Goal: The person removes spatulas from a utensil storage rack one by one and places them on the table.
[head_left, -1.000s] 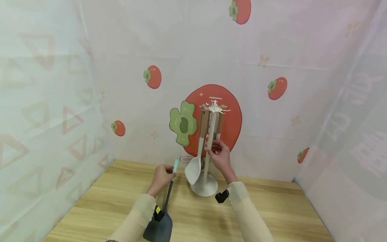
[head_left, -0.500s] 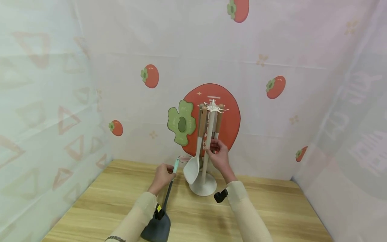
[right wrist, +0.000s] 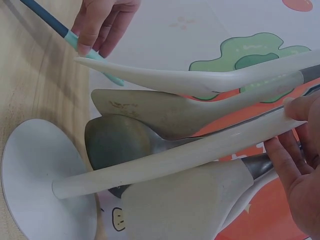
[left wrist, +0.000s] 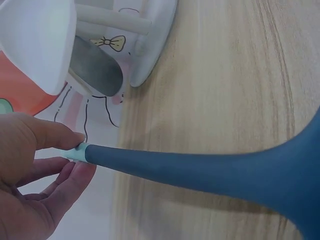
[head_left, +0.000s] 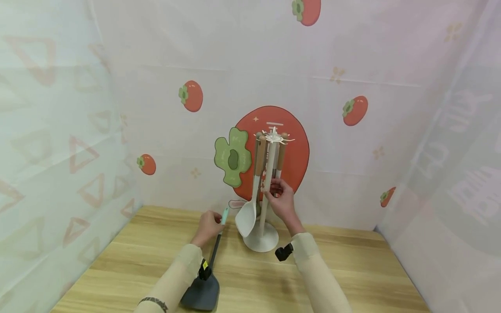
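Note:
In the head view my left hand (head_left: 207, 228) pinches the turquoise handle of a dark turner spatula (head_left: 201, 293) between thumb and fingers; its blade is toward me, close over the table. My right hand (head_left: 285, 203) grips the white pole of a utensil stand (head_left: 261, 239), thumb in front and fingers behind. Several utensils with brown handles hang from the hooked ring (head_left: 275, 138) at its top. A white scoop-like utensil (head_left: 246, 218) hangs on the left side. The right wrist view also shows a greyish turner (right wrist: 117, 142) and a wide pale utensil (right wrist: 180, 200) beside the pole.
The wooden table (head_left: 336, 269) ends at a white backdrop (head_left: 336, 182) printed with red fruit. Pale patterned sheets stand along the left and right sides. Behind the stand, a large red fruit print (head_left: 297, 143) shows. Small black cameras sit on both wrists.
The head view has shifted slightly. The spatula's handle end sits a little lower than before, with my left hand still on it. My right hand stays on the pole.

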Available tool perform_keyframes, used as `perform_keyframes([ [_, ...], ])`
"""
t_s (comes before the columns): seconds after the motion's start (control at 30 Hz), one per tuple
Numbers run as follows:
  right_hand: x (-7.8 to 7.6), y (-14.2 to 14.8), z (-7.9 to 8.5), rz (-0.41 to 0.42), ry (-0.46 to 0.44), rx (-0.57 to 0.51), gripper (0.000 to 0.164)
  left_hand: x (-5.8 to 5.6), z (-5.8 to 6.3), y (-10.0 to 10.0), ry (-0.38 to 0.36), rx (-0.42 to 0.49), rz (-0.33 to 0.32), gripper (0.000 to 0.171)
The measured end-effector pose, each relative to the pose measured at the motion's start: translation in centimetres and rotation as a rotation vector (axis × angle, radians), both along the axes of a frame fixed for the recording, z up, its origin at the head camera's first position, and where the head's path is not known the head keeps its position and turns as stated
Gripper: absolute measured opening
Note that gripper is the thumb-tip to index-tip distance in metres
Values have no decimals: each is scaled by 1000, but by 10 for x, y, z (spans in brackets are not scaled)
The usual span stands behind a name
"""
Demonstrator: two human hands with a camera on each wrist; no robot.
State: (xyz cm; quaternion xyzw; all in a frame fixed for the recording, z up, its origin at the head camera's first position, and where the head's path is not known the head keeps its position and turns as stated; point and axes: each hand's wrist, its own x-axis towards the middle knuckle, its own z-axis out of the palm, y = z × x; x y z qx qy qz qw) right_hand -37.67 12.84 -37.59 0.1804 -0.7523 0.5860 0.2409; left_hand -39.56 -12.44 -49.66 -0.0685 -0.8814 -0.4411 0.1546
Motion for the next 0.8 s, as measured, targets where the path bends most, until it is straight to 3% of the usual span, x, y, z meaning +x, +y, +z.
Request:
perform_keyframes([
  [0.53,-2,1,-1,18,8,0,27,-6,-10,5,-78,-59,21,14],
  [0.8,-4,1,-2,29,9,-6,26,-5,-10,5,-76,-73,22,17],
])
